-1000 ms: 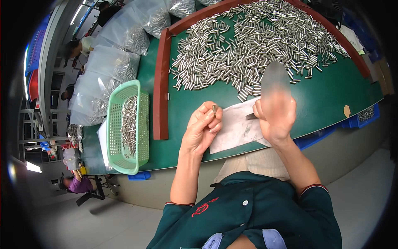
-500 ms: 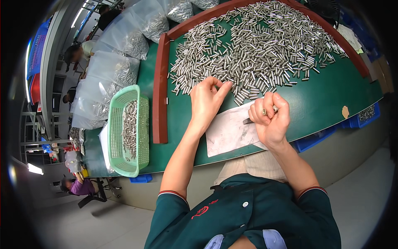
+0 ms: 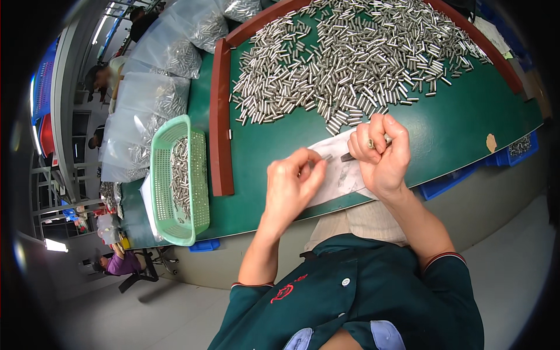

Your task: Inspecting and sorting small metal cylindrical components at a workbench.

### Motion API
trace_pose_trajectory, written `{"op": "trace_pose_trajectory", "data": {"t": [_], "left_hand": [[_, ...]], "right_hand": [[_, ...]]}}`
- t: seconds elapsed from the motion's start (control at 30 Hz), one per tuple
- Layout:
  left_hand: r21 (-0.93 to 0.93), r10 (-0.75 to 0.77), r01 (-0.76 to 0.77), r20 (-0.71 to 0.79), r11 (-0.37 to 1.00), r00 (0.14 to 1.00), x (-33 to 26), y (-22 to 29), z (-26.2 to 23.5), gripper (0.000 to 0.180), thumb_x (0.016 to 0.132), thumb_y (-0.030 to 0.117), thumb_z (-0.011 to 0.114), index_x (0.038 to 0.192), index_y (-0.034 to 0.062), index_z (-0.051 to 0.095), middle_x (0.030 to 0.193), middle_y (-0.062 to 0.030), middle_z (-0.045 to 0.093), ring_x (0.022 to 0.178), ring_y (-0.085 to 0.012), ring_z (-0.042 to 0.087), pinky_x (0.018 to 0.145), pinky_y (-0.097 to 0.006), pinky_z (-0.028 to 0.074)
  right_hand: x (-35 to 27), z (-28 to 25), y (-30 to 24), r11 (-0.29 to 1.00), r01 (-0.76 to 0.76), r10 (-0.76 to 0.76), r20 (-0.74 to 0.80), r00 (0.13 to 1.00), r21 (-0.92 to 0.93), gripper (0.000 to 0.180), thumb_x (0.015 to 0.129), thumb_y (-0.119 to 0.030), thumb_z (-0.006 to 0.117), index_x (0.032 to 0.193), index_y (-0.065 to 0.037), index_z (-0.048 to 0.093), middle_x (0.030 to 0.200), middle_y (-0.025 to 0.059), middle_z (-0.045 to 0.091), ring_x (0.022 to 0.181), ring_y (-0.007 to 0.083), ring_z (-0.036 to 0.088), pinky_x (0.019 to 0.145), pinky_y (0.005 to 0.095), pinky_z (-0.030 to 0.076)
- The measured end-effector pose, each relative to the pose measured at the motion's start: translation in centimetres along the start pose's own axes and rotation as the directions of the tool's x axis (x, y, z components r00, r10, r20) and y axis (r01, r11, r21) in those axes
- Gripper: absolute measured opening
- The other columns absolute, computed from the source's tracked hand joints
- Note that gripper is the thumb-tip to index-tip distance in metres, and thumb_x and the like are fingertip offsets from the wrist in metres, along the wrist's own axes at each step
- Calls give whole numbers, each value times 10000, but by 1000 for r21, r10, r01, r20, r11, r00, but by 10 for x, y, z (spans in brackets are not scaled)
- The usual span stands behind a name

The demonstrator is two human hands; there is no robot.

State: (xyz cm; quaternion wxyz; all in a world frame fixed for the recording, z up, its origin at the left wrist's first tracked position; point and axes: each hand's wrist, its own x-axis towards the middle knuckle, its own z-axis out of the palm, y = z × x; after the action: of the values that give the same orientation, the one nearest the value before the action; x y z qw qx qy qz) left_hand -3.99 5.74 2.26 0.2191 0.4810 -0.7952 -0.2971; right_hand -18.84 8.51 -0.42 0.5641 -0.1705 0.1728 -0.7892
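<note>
Left hand [image 3: 291, 186] pinches one small metal pin [image 3: 328, 157] over the white paper [image 3: 338, 175]; right hand [image 3: 382, 154] – fisted around a dark tool [image 3: 348, 157] – meets it. Pin pile [image 3: 350, 58] at twelve o'clock on the worktop [image 3: 466, 122].

Shiny metal pins [image 3: 350, 70], matt green tabletop [image 3: 466, 111], plastic mesh basket [image 3: 160, 175], white paper [image 3: 341, 175]

I see a green-topped table [image 3: 262, 151] with a red-brown rim. A heap of small metal cylinders [image 3: 350, 64] covers its twelve o'clock part. A white paper sheet [image 3: 341, 175] lies near centre, a green plastic basket [image 3: 178, 181] at nine o'clock, clear bags of cylinders [image 3: 151, 99] at ten.
</note>
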Motion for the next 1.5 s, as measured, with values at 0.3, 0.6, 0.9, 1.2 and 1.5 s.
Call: {"op": "trace_pose_trajectory", "data": {"t": [0.3, 0.6, 0.9, 1.2, 1.5], "left_hand": [[101, -4, 4, -1, 995, 1000, -24, -5, 12, 94, 684, 68, 646, 732, 44, 569, 432, -37, 362, 367, -162, 383, 388, -292, 329], [71, 39, -37, -33, 997, 999, -24, -4, 18, 86, 685, 26, 641, 699, 28, 556, 456, -57, 403, 391, -177, 419, 402, -290, 347], [65, 43, -40, -45, 997, 998, -24, -3, 18, 90, 680, 17, 644, 690, 20, 554, 458, -62, 408, 393, -178, 421, 402, -287, 344], [66, 54, -52, -36, 996, 998, -23, -3, 18, 95, 674, 18, 643, 665, 13, 549, 482, -84, 459, 401, -197, 442, 408, -294, 356], [35, 44, -44, 12, 998, 999, -18, -1, 14, 99, 683, 25, 625, 646, 6, 535, 481, -106, 461, 399, -232, 445, 413, -313, 362]], "right_hand": [[1, 0, 3, 997, -74, 75, 41, 996, -9, 356, 855, -212, 312, 520, -104, 261, 432, -15, 252, 395, 66, 173, 396, 238, 164], [2, 3, 3, 971, -231, 235, 83, 968, -57, 389, 875, -286, 297, 523, -123, 271, 407, -28, 240, 381, 77, 148, 397, 241, 164], [2, 1, 5, 976, -213, 206, 126, 970, 46, 374, 882, -241, 318, 536, -101, 284, 449, -25, 255, 390, 52, 179, 391, 218, 158], [0, 1, 7, 977, -209, 213, 128, 969, -44, 391, 889, -252, 324, 530, -102, 281, 464, -30, 247, 398, 49, 173, 388, 215, 155], [-7, 16, 12, 929, -14, 91, 191, 977, -370, 380, 875, -209, 309, 518, -82, 282, 472, -8, 252, 432, 77, 203, 426, 240, 192]]}}
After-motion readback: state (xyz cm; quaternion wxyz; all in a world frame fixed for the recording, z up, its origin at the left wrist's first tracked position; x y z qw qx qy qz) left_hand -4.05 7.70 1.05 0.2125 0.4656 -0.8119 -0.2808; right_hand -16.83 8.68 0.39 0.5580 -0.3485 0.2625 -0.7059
